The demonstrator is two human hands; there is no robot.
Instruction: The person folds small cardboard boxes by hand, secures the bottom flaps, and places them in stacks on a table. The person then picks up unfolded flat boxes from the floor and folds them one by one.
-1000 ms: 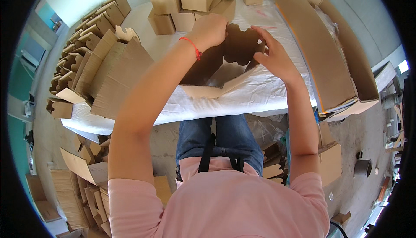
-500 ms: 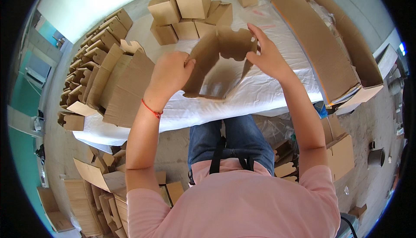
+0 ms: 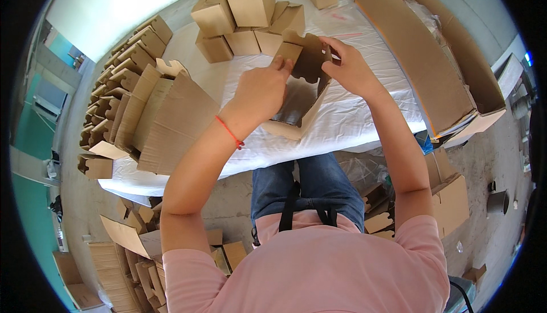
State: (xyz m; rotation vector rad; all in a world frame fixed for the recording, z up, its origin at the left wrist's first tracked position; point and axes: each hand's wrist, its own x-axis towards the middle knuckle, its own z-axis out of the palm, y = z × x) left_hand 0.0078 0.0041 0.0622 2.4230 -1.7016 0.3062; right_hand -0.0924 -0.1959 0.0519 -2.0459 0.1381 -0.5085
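Both hands are clamped on the same half-folded cardboard box point(image 3: 301, 85), dead centre in the upper half of the frame. Left hand point(image 3: 263, 89) has its grip closed on the box's left wall, fingers curled over the edge. Right hand point(image 3: 348, 69) pinches the notched top flap, thumb and fingers together on it. Box sits just over the white-covered bench point(image 3: 353, 113). Finished boxes point(image 3: 245, 17) stacked behind, flat blanks point(image 3: 154, 113) piled at left
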